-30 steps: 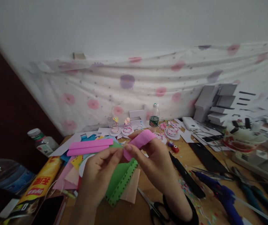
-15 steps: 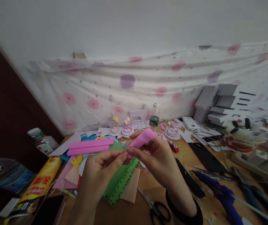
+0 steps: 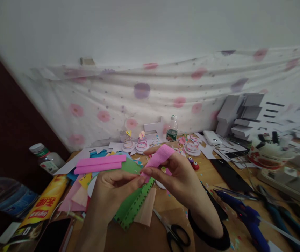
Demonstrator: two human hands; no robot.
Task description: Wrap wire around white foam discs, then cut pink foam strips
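A strip of pink crepe paper (image 3: pixel 160 156) is held up over the middle of the table. My right hand (image 3: pixel 175 173) grips it between thumb and fingers, and the strip's far end drapes over that hand. At the strip's lower end, the fingertips of my left hand (image 3: pixel 120 185) pinch it, close to the right thumb. Beneath the hands lie green sheets (image 3: pixel 133 203), one with a dotted edge. Folded pink paper (image 3: pixel 100 163) rests on a paper pile to the left. Black-handled scissors (image 3: pixel 175 234) lie open in front of my right wrist.
A blue glue gun (image 3: pixel 247 217) and pliers (image 3: pixel 278 210) lie at the right. Small decorated stands (image 3: pixel 192 148) and a small bottle (image 3: pixel 172 131) line the back. Larger bottles (image 3: pixel 46 159), a yellow packet (image 3: pixel 43 206) and a phone (image 3: pixel 52 236) occupy the left.
The hands have parted very slightly at the fingertips, showing a little more of the strip's lower end. The whole view has shifted slightly.
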